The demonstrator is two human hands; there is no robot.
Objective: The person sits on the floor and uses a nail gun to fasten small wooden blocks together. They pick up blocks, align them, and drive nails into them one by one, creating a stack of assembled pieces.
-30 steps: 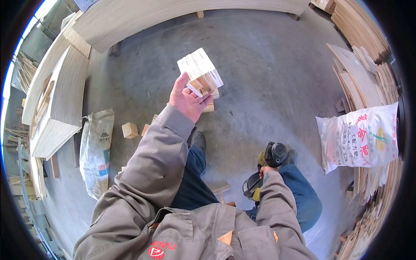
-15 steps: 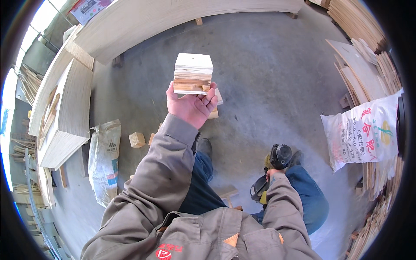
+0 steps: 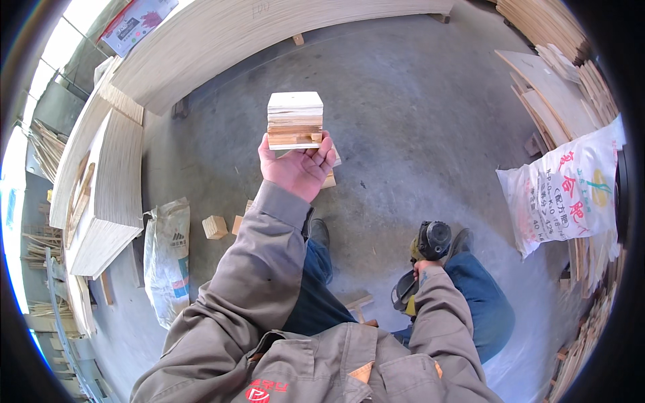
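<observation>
The wooden block (image 3: 295,119) is now sitting higher and more level; the left hand (image 3: 297,168) is gripping it from below, while the right hand (image 3: 422,267) is clasping a power tool (image 3: 423,258).

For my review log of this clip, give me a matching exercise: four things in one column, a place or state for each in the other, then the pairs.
Things:
1. stacked wood block
2. power tool
3. white printed sack
4. small wooden cube

Places or states:
A. lying on the concrete floor beside a grey bag
B. leaning by plywood sheets on the person's right
C. held up in the left hand
D. gripped low by the right hand

Pairs: 1-C, 2-D, 3-B, 4-A
</observation>
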